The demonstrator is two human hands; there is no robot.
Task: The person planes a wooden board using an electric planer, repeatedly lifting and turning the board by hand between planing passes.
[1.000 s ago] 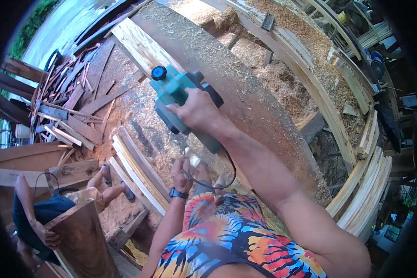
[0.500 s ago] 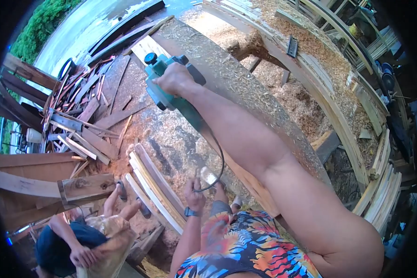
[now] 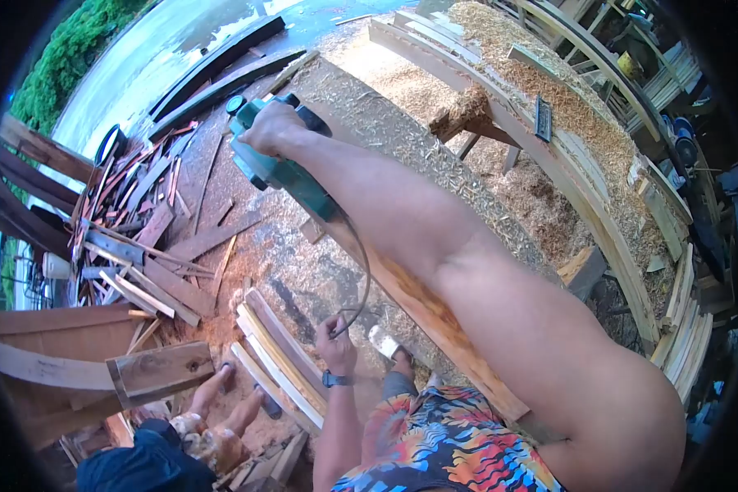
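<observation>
No txt, brand, nos. or signs legible in view; any mkgs on the green planer (image 3: 285, 175) or the wristwatch (image 3: 330, 379) are too small/blurry to read.
</observation>
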